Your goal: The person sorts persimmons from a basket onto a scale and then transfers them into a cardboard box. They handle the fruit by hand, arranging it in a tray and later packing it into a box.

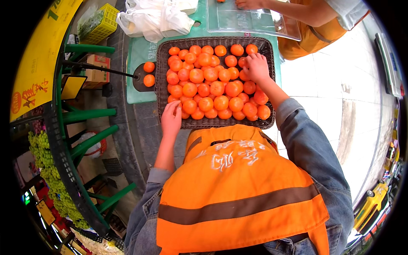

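Note:
A dark brown woven basket (pixel 215 40) full of small orange citrus fruits (pixel 210 74) lies before me, partly on a green table (pixel 137 47). At the basket's near left corner rests my left hand (pixel 171 118), fingers curled over the rim beside the fruits; it holds nothing that I can see. My right hand (pixel 256 68) reaches over the right side, its fingers on a fruit (pixel 243 62) near the far right corner; whether it grips that fruit is hidden. Two loose citrus fruits (pixel 149 80) sit left of the basket on a dark oval patch.
White plastic bags (pixel 156 19) and a clear plastic tray (pixel 242 22) stand on the table's far part. Another person's hand (pixel 250 3) reaches in at the top right. To the left are a green metal rack (pixel 89 116), a yellow crate (pixel 105 25) and green grapes (pixel 54 178).

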A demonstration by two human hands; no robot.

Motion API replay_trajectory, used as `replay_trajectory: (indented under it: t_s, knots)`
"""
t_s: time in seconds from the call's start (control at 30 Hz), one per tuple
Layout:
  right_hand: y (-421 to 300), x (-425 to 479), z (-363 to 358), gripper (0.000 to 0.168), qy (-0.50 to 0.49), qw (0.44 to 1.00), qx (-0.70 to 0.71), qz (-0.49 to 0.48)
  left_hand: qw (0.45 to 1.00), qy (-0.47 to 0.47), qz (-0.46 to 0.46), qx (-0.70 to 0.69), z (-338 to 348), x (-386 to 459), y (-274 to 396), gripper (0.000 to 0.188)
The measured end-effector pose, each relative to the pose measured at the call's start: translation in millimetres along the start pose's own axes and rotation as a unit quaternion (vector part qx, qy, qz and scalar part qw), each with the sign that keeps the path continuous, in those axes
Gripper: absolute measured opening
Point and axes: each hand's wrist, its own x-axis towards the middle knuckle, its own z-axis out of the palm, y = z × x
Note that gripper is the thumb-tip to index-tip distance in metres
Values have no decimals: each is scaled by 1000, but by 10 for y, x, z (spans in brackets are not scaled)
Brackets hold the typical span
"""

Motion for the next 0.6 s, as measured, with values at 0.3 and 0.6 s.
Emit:
replay_trajectory:
  t_s: [0.3,0.6]
  knots:
    - [214,-697,-510,18,169,959,162,158,997,-9,70,8,70,344,88,24]
    - [272,-1760,-84,44,79,914,188,352,980,31,137,138,3,1469,-148,30]
